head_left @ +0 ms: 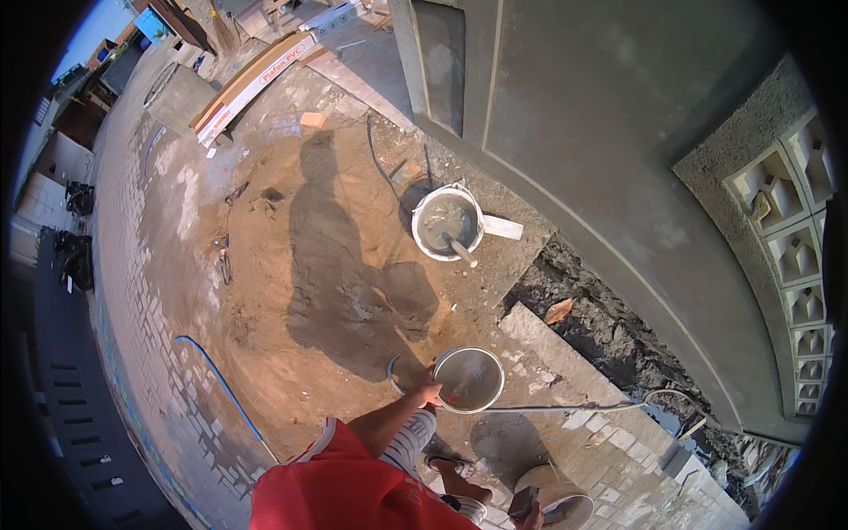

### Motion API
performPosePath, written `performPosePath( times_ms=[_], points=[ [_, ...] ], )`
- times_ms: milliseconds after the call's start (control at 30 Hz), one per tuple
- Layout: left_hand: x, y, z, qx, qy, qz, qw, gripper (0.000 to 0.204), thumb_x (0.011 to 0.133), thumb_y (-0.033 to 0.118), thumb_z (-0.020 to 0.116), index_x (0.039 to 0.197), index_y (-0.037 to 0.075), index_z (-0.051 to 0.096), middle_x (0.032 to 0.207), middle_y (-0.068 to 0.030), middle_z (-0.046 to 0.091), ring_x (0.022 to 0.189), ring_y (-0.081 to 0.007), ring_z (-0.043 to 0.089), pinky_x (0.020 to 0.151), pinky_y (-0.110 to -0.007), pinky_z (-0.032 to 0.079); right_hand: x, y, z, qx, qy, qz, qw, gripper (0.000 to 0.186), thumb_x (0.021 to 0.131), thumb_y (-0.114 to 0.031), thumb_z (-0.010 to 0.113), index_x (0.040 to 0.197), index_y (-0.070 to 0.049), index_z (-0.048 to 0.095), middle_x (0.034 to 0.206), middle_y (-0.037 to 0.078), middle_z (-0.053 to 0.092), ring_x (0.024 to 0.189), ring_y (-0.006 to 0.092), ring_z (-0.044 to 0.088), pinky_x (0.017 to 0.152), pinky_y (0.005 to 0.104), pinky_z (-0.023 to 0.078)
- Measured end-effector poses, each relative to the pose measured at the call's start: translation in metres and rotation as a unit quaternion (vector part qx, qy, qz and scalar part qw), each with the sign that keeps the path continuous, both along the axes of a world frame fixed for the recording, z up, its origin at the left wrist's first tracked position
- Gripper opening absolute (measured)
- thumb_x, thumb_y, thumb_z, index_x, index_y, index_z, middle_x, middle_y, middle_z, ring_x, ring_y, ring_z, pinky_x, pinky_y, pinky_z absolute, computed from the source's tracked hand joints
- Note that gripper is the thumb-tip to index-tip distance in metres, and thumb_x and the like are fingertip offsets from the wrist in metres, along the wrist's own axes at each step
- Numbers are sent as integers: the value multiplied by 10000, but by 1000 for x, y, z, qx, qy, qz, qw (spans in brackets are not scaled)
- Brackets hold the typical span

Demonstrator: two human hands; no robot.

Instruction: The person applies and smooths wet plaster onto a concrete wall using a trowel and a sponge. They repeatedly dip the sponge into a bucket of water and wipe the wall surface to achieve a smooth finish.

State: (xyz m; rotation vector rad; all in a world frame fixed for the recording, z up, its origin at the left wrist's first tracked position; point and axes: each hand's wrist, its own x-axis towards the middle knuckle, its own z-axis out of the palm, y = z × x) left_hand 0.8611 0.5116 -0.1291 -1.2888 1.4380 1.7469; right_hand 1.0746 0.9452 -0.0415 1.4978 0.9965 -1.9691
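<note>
A round, pale-rimmed pail (503,382), greyish inside, is at the lower right edge of the sand patch (252,322); whether it touches the ground is unclear. The left hand (427,389) is clamped on its rim, seemingly carrying or steadying it; the next move calls for a level grip. The right hand (533,518), partly cut off, appears closed around a dark blocky object (523,502). Beyond sits a white mortar bucket (478,226).

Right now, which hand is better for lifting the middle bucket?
Probably the left hand: its grip is at the rim of the bucket. The right hand is farther away, near the picture's lower edge, and seems busy holding a dark thing.
</note>
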Motion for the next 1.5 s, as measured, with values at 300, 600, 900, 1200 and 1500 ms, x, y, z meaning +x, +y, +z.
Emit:
performPosePath(
  times_ms=[300, 600, 900, 1200, 1500],
  points=[
    [-102, -141, 89, -10, 54, 202, 978, 418, 860, 29, 499, 1273, 96, 489, 1170, -165, 555, 963, -403, 621, 646, -538, 617, -229, -58, 34, 223, 94, 265, 933, 438, 765, -284, 636, 1173, -137, 576, 963, 74, 612, 783, 217, 616, 512, 392, 500],
    [-180, -275, 145, 49, 103, 303, 946, 420, 832, -49, 503, 1246, 23, 480, 1184, -211, 539, 1002, -391, 607, 703, -549, 617, -396, -110, 44, 263, 28, 350, 899, 550, 774, -260, 640, 1302, -168, 517, 930, 81, 550, 773, 246, 587, 665, 472, 528],
    [-289, -360, 195, 82, 145, 330, 929, 430, 843, 42, 594, 1243, -35, 454, 1176, -221, 545, 988, -382, 619, 707, -509, 626, -519, -237, 65, 236, -17, 370, 899, 401, 763, -326, 679, 1110, -143, 597, 888, 65, 585, 759, 236, 605, 620, 453, 512],
    [-419, -453, 222, 65, 122, 307, 941, 352, 846, 51, 561, 1193, 6, 528, 984, -177, 622, 878, -352, 657, 646, -486, 624, -711, -466, 97, 160, 104, 460, 867, 588, 776, -290, 718, 1299, -109, 519, 1065, 87, 628, 909, 206, 617, 709, 389, 504],
    [-523, -547, 206, -26, 89, 144, 985, 410, 803, 44, 544, 1212, 26, 530, 1008, -217, 659, 887, -345, 669, 617, -402, 593, -794, -757, 199, 358, 434, 508, 652, 673, 737, -137, 774, 1312, -35, 439, 1215, 191, 533, 1067, 280, 575, 838, 390, 536]
  ],
)
